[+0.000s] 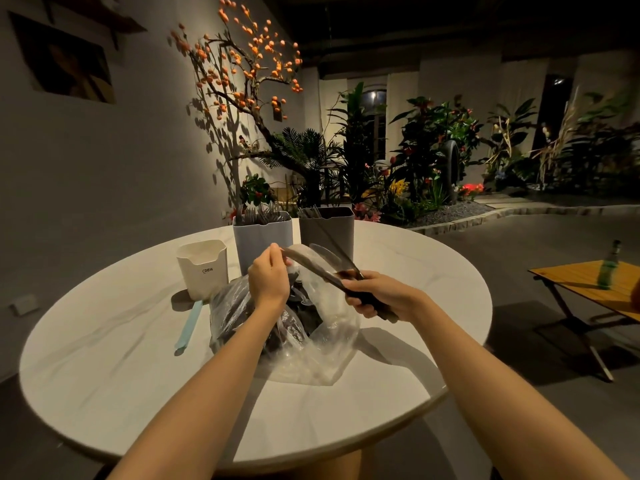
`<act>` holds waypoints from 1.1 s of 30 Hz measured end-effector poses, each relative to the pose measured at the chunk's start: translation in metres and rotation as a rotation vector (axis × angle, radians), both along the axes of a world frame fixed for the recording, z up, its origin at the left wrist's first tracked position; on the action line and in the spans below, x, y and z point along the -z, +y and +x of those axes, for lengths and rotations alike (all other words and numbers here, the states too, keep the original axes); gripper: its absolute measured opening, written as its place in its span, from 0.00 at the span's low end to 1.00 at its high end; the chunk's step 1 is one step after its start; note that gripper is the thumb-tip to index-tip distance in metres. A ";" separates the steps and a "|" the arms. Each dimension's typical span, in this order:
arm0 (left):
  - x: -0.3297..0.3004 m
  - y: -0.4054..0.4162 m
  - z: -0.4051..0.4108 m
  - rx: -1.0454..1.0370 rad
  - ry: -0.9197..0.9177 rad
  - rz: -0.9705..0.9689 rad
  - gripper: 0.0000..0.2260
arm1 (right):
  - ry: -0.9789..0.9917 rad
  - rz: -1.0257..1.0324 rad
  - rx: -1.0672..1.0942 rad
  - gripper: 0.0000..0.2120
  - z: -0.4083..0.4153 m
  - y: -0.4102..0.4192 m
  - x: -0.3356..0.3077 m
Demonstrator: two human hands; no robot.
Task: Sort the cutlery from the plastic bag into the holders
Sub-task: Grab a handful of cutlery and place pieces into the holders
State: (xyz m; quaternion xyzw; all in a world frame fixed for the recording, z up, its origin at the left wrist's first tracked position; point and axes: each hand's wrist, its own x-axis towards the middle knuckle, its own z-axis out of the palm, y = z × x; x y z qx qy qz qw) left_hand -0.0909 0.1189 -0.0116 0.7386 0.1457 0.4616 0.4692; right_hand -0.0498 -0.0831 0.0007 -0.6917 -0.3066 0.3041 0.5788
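The clear plastic bag (311, 327) sits in the middle of the round white table (104, 358), slumped open, with a dark heap of cutlery (298, 306) showing through it. My right hand (377, 296) is curled tight round a bundle of dark-handled knives (332, 268), blades fanning up and to the left above the bag's mouth. My left hand (268, 277) is up beside them, fingertips pinching the tip end of one long piece from that bundle; exactly which piece, I cannot tell. Behind the bag stand three holders: a small white holder (202, 268) on the left, a pale blue holder (261, 237) bristling with forks, and a grey holder (327, 230) with dark handles poking out. A light blue utensil (188, 325) lies flat on the table just left of the bag. Off to the right, a green bottle (607, 266) stands on a low wooden folding table (571, 275).
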 end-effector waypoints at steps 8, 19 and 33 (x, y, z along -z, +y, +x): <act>-0.007 -0.003 0.010 0.101 -0.042 0.186 0.18 | -0.055 0.189 0.134 0.05 0.012 0.022 0.000; -0.005 0.000 0.041 0.302 0.171 0.178 0.15 | -0.196 0.281 0.248 0.07 0.035 0.061 0.010; 0.005 0.009 0.041 0.636 0.174 -0.394 0.09 | -0.114 0.346 0.289 0.09 0.031 0.076 0.028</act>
